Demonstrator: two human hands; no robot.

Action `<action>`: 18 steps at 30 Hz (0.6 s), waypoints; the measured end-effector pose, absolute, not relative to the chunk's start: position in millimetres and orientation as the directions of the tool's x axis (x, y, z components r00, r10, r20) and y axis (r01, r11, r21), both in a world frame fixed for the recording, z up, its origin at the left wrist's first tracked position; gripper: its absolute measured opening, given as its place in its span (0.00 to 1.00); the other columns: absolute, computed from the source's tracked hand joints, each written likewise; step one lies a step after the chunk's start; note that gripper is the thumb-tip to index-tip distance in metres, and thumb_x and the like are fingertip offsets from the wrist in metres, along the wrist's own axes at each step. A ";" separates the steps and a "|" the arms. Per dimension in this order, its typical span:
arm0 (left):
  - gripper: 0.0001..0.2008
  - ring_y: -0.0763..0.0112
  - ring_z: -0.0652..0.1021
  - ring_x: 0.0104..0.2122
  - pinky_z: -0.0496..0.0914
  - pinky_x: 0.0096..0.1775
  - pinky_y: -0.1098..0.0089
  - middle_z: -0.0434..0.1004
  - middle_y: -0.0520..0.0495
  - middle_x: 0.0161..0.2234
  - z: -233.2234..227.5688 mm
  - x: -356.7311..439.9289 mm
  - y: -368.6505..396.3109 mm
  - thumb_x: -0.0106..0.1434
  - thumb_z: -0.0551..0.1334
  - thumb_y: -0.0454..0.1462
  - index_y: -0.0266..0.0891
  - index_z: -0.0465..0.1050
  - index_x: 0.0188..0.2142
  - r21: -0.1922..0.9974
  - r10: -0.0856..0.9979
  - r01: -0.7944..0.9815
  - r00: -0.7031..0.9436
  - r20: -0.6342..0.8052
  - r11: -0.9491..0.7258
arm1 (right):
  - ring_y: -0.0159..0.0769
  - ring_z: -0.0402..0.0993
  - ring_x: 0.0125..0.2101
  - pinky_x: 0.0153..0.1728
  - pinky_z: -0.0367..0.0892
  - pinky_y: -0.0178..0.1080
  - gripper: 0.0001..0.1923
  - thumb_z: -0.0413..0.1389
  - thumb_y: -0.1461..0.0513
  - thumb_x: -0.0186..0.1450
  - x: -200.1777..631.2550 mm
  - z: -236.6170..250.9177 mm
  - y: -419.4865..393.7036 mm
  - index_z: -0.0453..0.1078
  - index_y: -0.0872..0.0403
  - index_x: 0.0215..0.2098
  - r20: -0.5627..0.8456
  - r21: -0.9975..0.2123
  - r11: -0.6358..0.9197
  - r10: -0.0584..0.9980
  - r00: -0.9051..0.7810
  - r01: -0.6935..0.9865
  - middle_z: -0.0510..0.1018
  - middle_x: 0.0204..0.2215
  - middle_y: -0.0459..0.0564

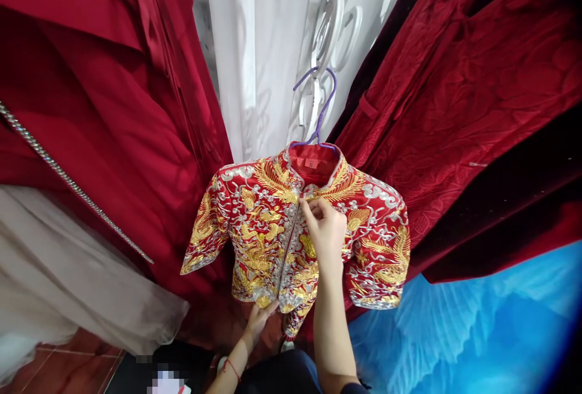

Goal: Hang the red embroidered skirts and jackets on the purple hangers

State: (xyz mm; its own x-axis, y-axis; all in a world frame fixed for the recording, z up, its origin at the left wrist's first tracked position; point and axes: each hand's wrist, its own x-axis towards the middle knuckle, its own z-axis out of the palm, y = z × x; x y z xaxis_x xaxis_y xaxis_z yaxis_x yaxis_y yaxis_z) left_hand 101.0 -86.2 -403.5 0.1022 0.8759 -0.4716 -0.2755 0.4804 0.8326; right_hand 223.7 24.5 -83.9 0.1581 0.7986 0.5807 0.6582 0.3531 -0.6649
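A short-sleeved red jacket (264, 242) with gold and silver embroidery hangs facing me from a purple hanger (335, 88). Its stand collar is parted at the throat, showing a red lining and a size label (311, 163). Below the collar, the two front edges meet along a narrow seam. My right hand (327, 224) pinches the top of this seam with thumb and forefinger; any small fastener in the pinch is hidden. Down at the front hem, my left hand (260, 318) grips the jacket's bottom edge, its fingers partly behind the cloth.
White scrollwork (335, 24) stands behind the hanger. Red gowns (104, 97) crowd the left side, with pale tulle (91, 273) below. Dark red velvet garments (482, 103) hang on the right, above bright blue pleated fabric (436, 327). Reddish floor tiles (73, 363) show at lower left.
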 end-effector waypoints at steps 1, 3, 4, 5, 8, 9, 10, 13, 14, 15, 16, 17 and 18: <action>0.29 0.42 0.78 0.52 0.65 0.61 0.47 0.84 0.37 0.39 -394.9 95.6 -88.3 0.39 0.74 0.57 0.38 0.80 0.34 0.824 0.852 -0.221 0.183 -0.491 0.522 | 0.29 0.64 0.20 0.26 0.58 0.33 0.19 0.54 0.48 0.69 229.8 -80.9 21.2 0.69 0.53 0.27 0.632 -0.625 0.436 0.770 0.092 0.647 0.71 0.20 0.43; 0.26 0.42 0.82 0.45 0.67 0.57 0.42 0.83 0.39 0.30 -367.9 76.3 -90.4 0.37 0.78 0.51 0.36 0.80 0.30 0.811 0.784 -0.100 0.347 -0.515 0.577 | 0.30 0.67 0.24 0.29 0.62 0.34 0.14 0.56 0.52 0.69 249.0 -75.1 14.0 0.70 0.53 0.32 0.753 -0.521 0.548 0.656 0.049 0.654 0.74 0.24 0.44; 0.24 0.44 0.82 0.44 0.67 0.56 0.43 0.83 0.40 0.30 -347.9 62.7 -89.7 0.37 0.79 0.47 0.36 0.80 0.30 0.819 0.760 -0.049 0.409 -0.505 0.571 | 0.31 0.68 0.26 0.32 0.64 0.35 0.11 0.57 0.54 0.68 262.1 -72.9 10.7 0.71 0.52 0.33 0.813 -0.463 0.558 0.577 0.079 0.689 0.74 0.26 0.45; 0.24 0.48 0.82 0.44 0.67 0.57 0.46 0.83 0.41 0.32 -323.1 47.2 -87.4 0.38 0.79 0.45 0.36 0.81 0.34 0.835 0.749 -0.020 0.455 -0.482 0.550 | 0.33 0.69 0.28 0.35 0.65 0.37 0.09 0.58 0.55 0.68 277.1 -71.3 7.9 0.71 0.52 0.34 0.866 -0.405 0.538 0.486 0.121 0.739 0.75 0.27 0.46; 0.19 0.59 0.78 0.51 0.67 0.59 0.56 0.81 0.41 0.48 -226.0 -3.4 -68.0 0.63 0.65 0.47 0.43 0.77 0.51 0.991 0.886 -0.016 0.449 -0.112 0.133 | 0.45 0.72 0.41 0.47 0.65 0.49 0.12 0.60 0.55 0.66 325.4 -70.1 4.7 0.74 0.53 0.44 0.941 -0.295 0.404 0.282 0.189 0.866 0.77 0.37 0.54; 0.17 0.61 0.79 0.50 0.68 0.57 0.59 0.81 0.41 0.47 -190.7 -18.9 -56.9 0.66 0.62 0.46 0.43 0.77 0.51 0.998 0.945 -0.003 0.321 0.061 -0.064 | 0.49 0.71 0.46 0.50 0.64 0.52 0.17 0.60 0.53 0.66 339.6 -70.2 5.6 0.73 0.54 0.49 0.943 -0.284 0.380 0.277 0.184 0.881 0.76 0.42 0.58; 0.15 0.62 0.79 0.48 0.69 0.55 0.60 0.82 0.42 0.44 -157.1 -32.5 -43.3 0.67 0.61 0.46 0.43 0.77 0.49 0.967 0.960 0.033 0.128 0.248 -0.254 | 0.52 0.69 0.49 0.52 0.63 0.54 0.22 0.60 0.52 0.65 351.4 -70.3 7.7 0.71 0.54 0.54 0.940 -0.274 0.377 0.300 0.164 0.885 0.74 0.47 0.60; 0.19 0.60 0.75 0.54 0.67 0.56 0.60 0.77 0.43 0.53 -81.2 -59.7 6.2 0.63 0.66 0.45 0.44 0.73 0.52 0.717 0.689 0.379 -0.234 0.686 -0.585 | 0.52 0.68 0.53 0.54 0.62 0.55 0.27 0.57 0.48 0.67 370.1 -68.5 20.8 0.68 0.51 0.60 0.905 -0.222 0.409 0.424 0.030 0.885 0.72 0.52 0.59; 0.24 0.58 0.72 0.57 0.65 0.59 0.59 0.75 0.42 0.56 -66.8 -64.3 22.9 0.59 0.69 0.45 0.43 0.73 0.53 0.617 0.623 0.537 -0.202 0.756 -0.575 | 0.51 0.68 0.52 0.54 0.62 0.54 0.26 0.56 0.48 0.68 371.5 -67.5 27.1 0.68 0.50 0.60 0.889 -0.191 0.418 0.458 -0.025 0.888 0.73 0.52 0.58; 0.26 0.56 0.72 0.58 0.63 0.60 0.58 0.75 0.42 0.57 -57.8 -66.8 38.2 0.57 0.70 0.47 0.42 0.73 0.53 0.532 0.606 0.640 -0.127 0.785 -0.555 | 0.50 0.69 0.51 0.53 0.62 0.53 0.25 0.55 0.47 0.69 371.4 -66.4 33.9 0.68 0.50 0.59 0.872 -0.166 0.426 0.485 -0.070 0.889 0.74 0.51 0.57; 0.24 0.58 0.74 0.55 0.65 0.58 0.60 0.77 0.43 0.54 -53.7 -67.8 51.3 0.58 0.69 0.47 0.42 0.74 0.52 0.486 0.636 0.681 -0.039 0.771 -0.548 | 0.48 0.71 0.49 0.51 0.63 0.51 0.24 0.54 0.47 0.69 370.7 -65.3 40.8 0.69 0.50 0.58 0.856 -0.154 0.440 0.507 -0.104 0.885 0.75 0.49 0.56; 0.21 0.61 0.78 0.49 0.68 0.54 0.63 0.80 0.45 0.48 -53.3 -67.7 61.8 0.59 0.68 0.48 0.41 0.76 0.49 0.469 0.661 0.695 0.013 0.750 -0.545 | 0.46 0.72 0.46 0.49 0.64 0.49 0.22 0.53 0.47 0.69 369.8 -64.2 47.3 0.70 0.50 0.55 0.845 -0.156 0.464 0.520 -0.125 0.872 0.77 0.46 0.55; 0.19 0.64 0.79 0.42 0.70 0.49 0.66 0.82 0.47 0.43 -55.6 -66.7 69.6 0.61 0.66 0.48 0.40 0.77 0.46 0.472 0.677 0.694 0.031 0.735 -0.544 | 0.44 0.73 0.42 0.46 0.65 0.47 0.21 0.53 0.47 0.69 369.2 -63.1 53.0 0.71 0.50 0.52 0.840 -0.172 0.491 0.526 -0.133 0.854 0.78 0.43 0.54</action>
State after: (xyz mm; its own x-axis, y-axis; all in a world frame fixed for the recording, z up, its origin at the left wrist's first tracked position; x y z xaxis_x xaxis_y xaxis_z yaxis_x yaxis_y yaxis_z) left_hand -66.7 69.6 -55.6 0.0306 0.6769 0.7355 0.6935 -0.5442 0.4721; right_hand 369.2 53.0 -63.1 -0.1327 0.5256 0.8403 0.8542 0.4907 -0.1720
